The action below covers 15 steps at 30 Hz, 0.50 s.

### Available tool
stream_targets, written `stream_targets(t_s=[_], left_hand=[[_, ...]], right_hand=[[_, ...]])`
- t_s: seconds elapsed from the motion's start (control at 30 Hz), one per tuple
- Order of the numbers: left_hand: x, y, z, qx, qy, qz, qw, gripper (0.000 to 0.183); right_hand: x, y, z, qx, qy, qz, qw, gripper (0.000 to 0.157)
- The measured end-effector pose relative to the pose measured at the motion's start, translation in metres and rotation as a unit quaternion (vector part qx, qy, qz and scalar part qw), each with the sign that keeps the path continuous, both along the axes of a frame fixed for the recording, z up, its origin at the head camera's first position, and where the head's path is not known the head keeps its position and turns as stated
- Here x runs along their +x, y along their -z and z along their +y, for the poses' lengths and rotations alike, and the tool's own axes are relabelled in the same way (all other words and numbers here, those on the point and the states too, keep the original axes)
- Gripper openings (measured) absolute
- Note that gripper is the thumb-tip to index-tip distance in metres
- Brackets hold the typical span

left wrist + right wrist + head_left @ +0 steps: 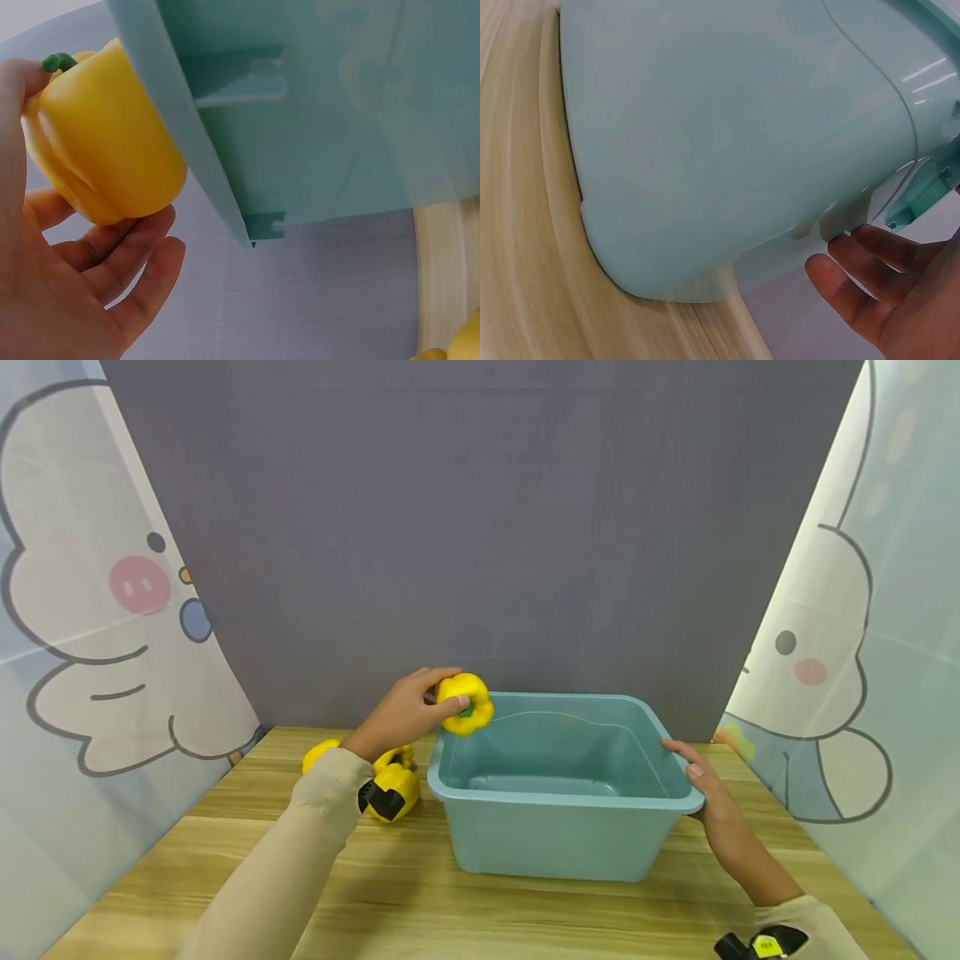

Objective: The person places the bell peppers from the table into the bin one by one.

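Observation:
My left hand holds a yellow bell pepper at the left rim of a teal plastic tub. Its thumb lies by the green stem, and the fingers curl round the far side. From the left wrist, the bell pepper appears just outside the tub's rim, partly behind it. At the tub's right end, my right hand grips the rim, some fingers on top and others underneath. The right wrist view shows fingertips against the outer wall below the rim.
More yellow bell peppers lie on the wood-grain table left of the tub, partly hidden by the left wrist. A grey backdrop stands behind, with cartoon-printed curtains at both sides.

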<state>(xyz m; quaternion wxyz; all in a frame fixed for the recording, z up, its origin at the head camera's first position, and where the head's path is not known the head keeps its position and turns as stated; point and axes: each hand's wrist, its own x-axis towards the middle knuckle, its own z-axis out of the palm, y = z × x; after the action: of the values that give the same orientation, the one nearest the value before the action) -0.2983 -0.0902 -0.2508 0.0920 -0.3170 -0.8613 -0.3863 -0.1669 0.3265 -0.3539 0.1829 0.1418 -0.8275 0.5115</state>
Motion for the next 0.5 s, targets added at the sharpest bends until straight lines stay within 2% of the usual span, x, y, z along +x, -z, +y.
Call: stream_targets(t_s=[0.2, 0.5], left_hand=[[-0.003, -0.009, 0.006, -0.03, 0.008, 0.009, 0.9995, 0.058], [-0.001, -0.023, 0.016, -0.083, 0.048, -0.019, 0.9952, 0.056]], right_hand=[[0.0, 0.0, 0.0, -0.008, -0.006, 0.002, 1.0, 0.05], [-0.001, 0.001, 0.001, -0.004, -0.001, 0.009, 1.0, 0.05]])
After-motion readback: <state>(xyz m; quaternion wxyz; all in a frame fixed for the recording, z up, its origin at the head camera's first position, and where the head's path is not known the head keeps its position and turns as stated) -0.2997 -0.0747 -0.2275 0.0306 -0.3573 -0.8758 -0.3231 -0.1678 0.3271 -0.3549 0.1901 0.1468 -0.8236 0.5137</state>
